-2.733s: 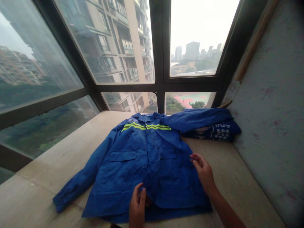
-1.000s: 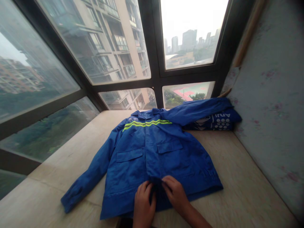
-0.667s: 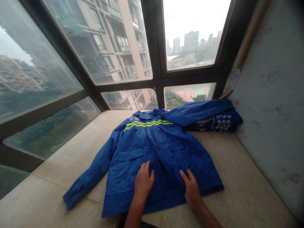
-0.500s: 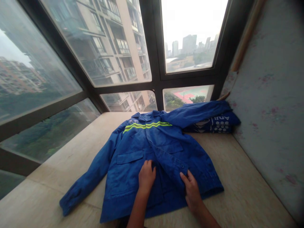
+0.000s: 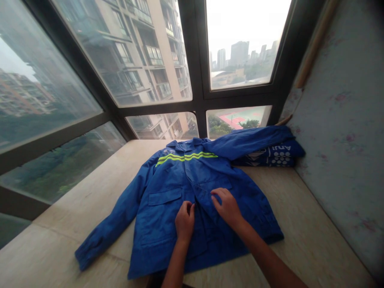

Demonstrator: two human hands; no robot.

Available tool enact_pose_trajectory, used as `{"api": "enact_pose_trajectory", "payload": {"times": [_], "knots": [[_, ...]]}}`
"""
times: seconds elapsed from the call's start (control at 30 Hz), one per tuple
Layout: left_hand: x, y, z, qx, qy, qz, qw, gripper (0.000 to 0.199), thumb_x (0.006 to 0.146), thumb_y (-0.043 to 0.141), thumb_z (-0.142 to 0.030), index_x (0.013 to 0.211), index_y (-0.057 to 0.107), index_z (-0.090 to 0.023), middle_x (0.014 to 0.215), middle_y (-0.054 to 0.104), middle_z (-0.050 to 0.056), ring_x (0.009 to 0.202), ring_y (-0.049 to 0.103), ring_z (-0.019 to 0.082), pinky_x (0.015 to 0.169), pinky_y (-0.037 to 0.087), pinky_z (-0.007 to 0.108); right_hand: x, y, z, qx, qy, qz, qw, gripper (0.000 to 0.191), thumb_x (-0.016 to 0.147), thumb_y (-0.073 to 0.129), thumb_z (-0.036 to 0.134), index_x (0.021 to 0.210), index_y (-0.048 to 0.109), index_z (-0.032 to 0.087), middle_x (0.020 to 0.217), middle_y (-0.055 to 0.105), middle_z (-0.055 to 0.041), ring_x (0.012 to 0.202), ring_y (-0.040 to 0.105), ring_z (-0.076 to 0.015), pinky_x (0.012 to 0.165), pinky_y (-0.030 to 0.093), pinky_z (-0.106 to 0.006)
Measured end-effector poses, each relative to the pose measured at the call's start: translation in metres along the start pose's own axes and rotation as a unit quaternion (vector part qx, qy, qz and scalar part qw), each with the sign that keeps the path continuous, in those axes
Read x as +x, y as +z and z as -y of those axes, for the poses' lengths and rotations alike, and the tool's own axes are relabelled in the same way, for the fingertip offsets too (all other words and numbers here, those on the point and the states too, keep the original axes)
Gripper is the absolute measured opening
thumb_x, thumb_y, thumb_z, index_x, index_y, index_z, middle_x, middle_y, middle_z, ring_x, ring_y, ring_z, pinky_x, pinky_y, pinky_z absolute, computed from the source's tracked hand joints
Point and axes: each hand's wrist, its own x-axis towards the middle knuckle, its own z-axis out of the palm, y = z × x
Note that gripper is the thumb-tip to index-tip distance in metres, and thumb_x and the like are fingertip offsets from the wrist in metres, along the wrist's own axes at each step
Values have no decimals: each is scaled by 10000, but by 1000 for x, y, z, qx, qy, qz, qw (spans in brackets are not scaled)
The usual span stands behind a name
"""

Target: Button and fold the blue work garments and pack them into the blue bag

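Observation:
A blue work jacket (image 5: 168, 224) with yellow-green reflective stripes across the chest lies front up, its collar toward the window. My left hand (image 5: 184, 222) is closed in a pinch on the jacket's front edge, below the pocket flap on the left. Over the other front panel is my right hand (image 5: 226, 206), its fingers curved and a small gap showing between thumb and forefinger. No cloth shows in that gap. One sleeve stretches toward the lower left; the other lies across a dark blue printed bundle (image 5: 282, 157) at the right.
The jacket rests on a pale, marble-patterned ledge (image 5: 312, 240). Dark-framed windows (image 5: 199, 106) border it at the back and left. A wall with flowered paper (image 5: 339, 160) rises on the right.
My right hand has let go of the lower front flap and moved up and left along the opening. That flap lies flatter now. My left hand has stayed at about the same spot.

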Motion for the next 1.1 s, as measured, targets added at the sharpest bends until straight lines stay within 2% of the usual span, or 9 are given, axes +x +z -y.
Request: {"api": "enact_pose_trajectory", "payload": {"times": [0.1, 0.17, 0.3, 0.5, 0.67, 0.8, 0.93, 1.0, 1.1], "knots": [[0, -1, 1, -50, -15, -15, 999, 285, 912, 477, -469, 844, 593, -218, 774, 675, 31, 719, 646, 216, 671, 446, 301, 20, 24, 5, -16, 57, 99, 993, 182, 864, 602, 274, 1003, 695, 202, 988, 706, -75, 966, 637, -221, 887, 468, -324], [1, -2, 3, -84, -21, -25, 996, 302, 895, 503, -493, 835, 597, -213, 766, 670, 31, 717, 642, 216, 682, 459, 308, 24, 36, 4, -18, 89, 139, 986, 236, 808, 669, 302, 1015, 691, 191, 981, 699, -73, 951, 640, -219, 856, 466, -301], [1, -3, 4, -128, -23, -43, 991, 321, 880, 528, -514, 839, 605, -205, 769, 660, 31, 723, 636, 212, 694, 479, 310, 19, 46, 2, -29, 126, 156, 979, 339, 725, 740, 310, 1030, 673, 178, 990, 680, -73, 966, 629, -226, 839, 448, -289], [0, -4, 5, -169, -28, -57, 984, 315, 860, 574, -512, 834, 606, -200, 756, 645, 24, 711, 629, 204, 685, 492, 304, 14, 43, 4, -56, 169, 170, 969, 329, 712, 740, 283, 1011, 635, 195, 1043, 660, -69, 900, 641, -201, 744, 423, -262], [0, -3, 6, -163, -19, -38, 986, 305, 858, 579, -503, 849, 611, -199, 777, 657, 32, 723, 636, 207, 699, 497, 312, 14, 39, 14, -46, 204, 178, 962, 307, 750, 695, 217, 1049, 625, 221, 917, 697, -17, 863, 653, -181, 693, 396, -242], [0, -1, 5, -127, -2, -19, 992, 281, 872, 546, -477, 850, 612, -205, 786, 670, 41, 727, 640, 213, 702, 492, 321, 13, 27, 31, -130, 119, 138, 974, 139, 840, 586, 184, 949, 663, 224, 957, 701, -48, 907, 642, -197, 733, 389, -274], [-1, -1, 2, -67, 15, -2, 998, 225, 881, 509, -407, 862, 618, -210, 820, 692, 57, 746, 651, 225, 716, 486, 340, 18, 11, 53, -259, 53, 75, 961, 218, 881, 485, 90, 914, 675, 192, 937, 678, -122, 886, 624, -239, 776, 381, -347], [-1, 0, 1, -54, 21, 2, 998, 204, 877, 501, -377, 869, 619, -211, 830, 697, 60, 750, 657, 227, 713, 489, 343, 20, 10, 62, -279, 50, 74, 956, 271, 903, 433, 62, 900, 675, 182, 919, 671, -142, 841, 625, -243, 758, 383, -364], [0, 0, 1, -51, 22, 2, 998, 186, 866, 506, -350, 879, 629, -211, 850, 708, 65, 775, 669, 232, 720, 499, 346, 19, 24, 71, -271, 33, 117, 955, 275, 913, 431, 58, 918, 683, 167, 936, 672, -158, 835, 635, -252, 747, 397, -371]]}}
